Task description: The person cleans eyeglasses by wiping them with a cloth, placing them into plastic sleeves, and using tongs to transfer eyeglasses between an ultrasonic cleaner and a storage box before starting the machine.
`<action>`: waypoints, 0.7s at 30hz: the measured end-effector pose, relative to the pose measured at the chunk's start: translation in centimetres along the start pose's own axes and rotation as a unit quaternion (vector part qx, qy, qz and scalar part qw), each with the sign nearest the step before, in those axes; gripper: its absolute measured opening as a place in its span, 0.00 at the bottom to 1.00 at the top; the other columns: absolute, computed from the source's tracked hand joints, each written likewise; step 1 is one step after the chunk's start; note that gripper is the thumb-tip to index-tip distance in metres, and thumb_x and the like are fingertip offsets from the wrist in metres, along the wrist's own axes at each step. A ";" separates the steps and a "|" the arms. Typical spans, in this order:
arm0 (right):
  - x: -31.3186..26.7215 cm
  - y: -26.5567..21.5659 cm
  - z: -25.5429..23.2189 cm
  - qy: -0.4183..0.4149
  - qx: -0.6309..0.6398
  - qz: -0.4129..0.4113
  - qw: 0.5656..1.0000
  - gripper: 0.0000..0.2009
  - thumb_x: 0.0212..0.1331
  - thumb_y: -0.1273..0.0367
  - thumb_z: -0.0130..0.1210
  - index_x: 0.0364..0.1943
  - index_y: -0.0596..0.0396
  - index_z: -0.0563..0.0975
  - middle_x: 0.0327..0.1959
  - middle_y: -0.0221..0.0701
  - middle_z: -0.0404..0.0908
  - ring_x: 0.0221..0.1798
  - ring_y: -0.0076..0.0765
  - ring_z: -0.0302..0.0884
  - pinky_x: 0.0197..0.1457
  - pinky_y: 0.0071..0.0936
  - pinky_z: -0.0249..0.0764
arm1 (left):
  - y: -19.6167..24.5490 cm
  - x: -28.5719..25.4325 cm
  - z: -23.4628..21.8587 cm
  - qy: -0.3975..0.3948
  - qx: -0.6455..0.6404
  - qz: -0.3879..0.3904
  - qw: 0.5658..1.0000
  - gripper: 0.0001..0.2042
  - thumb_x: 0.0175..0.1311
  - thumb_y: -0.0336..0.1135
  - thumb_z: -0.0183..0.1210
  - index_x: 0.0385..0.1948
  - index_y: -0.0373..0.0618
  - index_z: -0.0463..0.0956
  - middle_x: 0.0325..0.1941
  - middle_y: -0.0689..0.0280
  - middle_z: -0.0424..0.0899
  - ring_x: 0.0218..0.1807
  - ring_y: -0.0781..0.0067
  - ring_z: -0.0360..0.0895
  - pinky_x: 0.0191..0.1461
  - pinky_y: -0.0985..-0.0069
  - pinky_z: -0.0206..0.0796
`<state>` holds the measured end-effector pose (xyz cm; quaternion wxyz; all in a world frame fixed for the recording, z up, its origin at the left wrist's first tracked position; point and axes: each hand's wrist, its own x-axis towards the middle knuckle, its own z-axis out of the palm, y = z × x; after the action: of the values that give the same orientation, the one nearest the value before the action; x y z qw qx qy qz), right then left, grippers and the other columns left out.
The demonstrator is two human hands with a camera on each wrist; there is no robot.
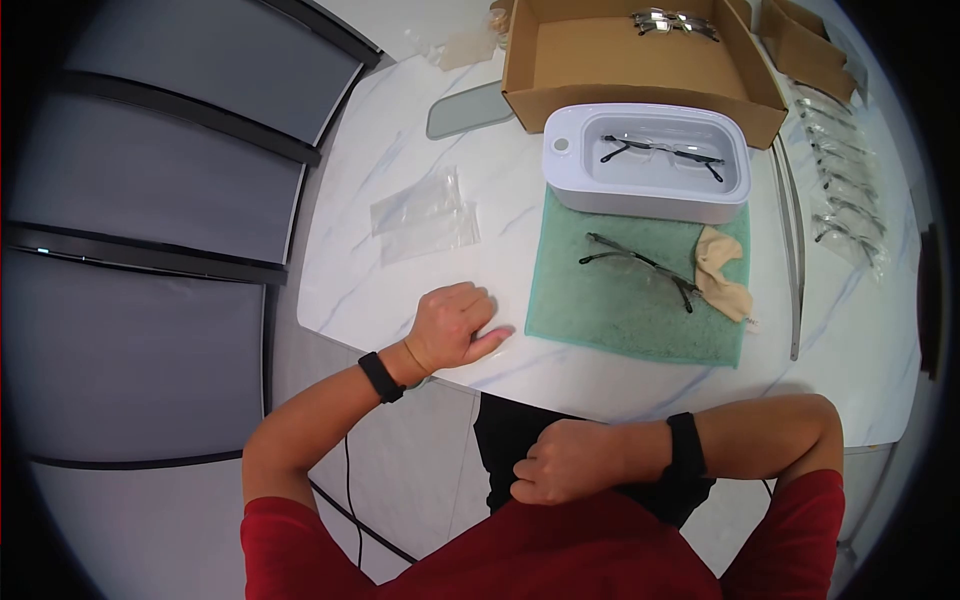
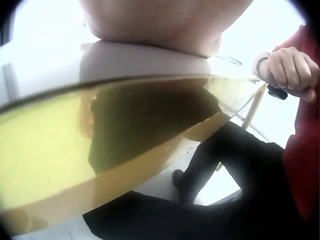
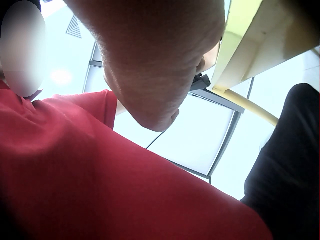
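Head view: illumination is bright, diffuse and fairly even across the pale tabletop (image 1: 345,275). Soft shadow lies beside the right forearm (image 1: 750,440) at lower right. Small highlights show on the clear bags (image 1: 425,225) left of centre. Wide-angle distortion bends straight lines; black vignetting closes the corners. Fine detail is soft.

Left wrist view: strong glare bleaches the upper right. The left hand (image 2: 160,22), top centre, is shaded and soft. The glossy yellow table edge (image 2: 45,145) carries dark reflections.

Right wrist view: whites at centre right are overexposed, with a round glow at upper left. The near red shirt (image 3: 100,170) is blurred; an oval at upper left is smeared. Corners darken.
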<state>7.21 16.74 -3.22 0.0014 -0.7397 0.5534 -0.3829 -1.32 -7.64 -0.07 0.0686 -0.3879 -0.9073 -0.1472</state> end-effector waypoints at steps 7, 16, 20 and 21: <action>0.0 0.0 -0.1 0.009 -0.010 0.005 1.000 0.07 0.53 0.68 0.56 0.27 0.56 0.72 0.20 0.31 0.74 0.21 0.37 0.81 0.21 0.37 0.76 | 0.0 0.1 0.0 0.002 -0.011 0.001 1.000 0.14 0.56 0.37 0.65 0.20 0.45 0.68 0.19 0.64 0.64 0.21 0.60 0.66 0.24 0.66 0.59; 0.0 0.0 0.0 0.023 -0.014 0.001 1.000 0.07 0.52 0.68 0.56 0.24 0.55 0.71 0.18 0.30 0.72 0.20 0.36 0.80 0.19 0.36 0.74 | 0.3 0.1 0.3 0.025 0.004 -0.013 1.000 0.08 0.51 0.27 0.62 0.20 0.44 0.70 0.19 0.63 0.66 0.21 0.60 0.68 0.23 0.66 0.61; 0.1 0.0 0.1 0.028 -0.009 -0.001 1.000 0.07 0.52 0.68 0.56 0.24 0.55 0.71 0.18 0.31 0.73 0.20 0.36 0.80 0.19 0.36 0.74 | 0.3 0.1 0.2 0.027 0.005 -0.009 1.000 0.08 0.51 0.26 0.61 0.19 0.44 0.69 0.19 0.63 0.67 0.21 0.60 0.68 0.23 0.65 0.61; 0.1 0.1 0.1 0.031 -0.009 -0.003 0.999 0.07 0.52 0.68 0.56 0.24 0.55 0.71 0.19 0.31 0.73 0.20 0.36 0.80 0.19 0.36 0.74 | 0.3 0.1 0.2 0.028 0.003 -0.010 1.000 0.08 0.51 0.26 0.61 0.19 0.44 0.69 0.20 0.62 0.67 0.21 0.59 0.68 0.23 0.65 0.61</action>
<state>7.25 16.61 -3.30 -0.0233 -0.7291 0.5545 -0.4004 -1.18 -7.26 -0.14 0.0941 -0.3744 -0.9092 -0.1560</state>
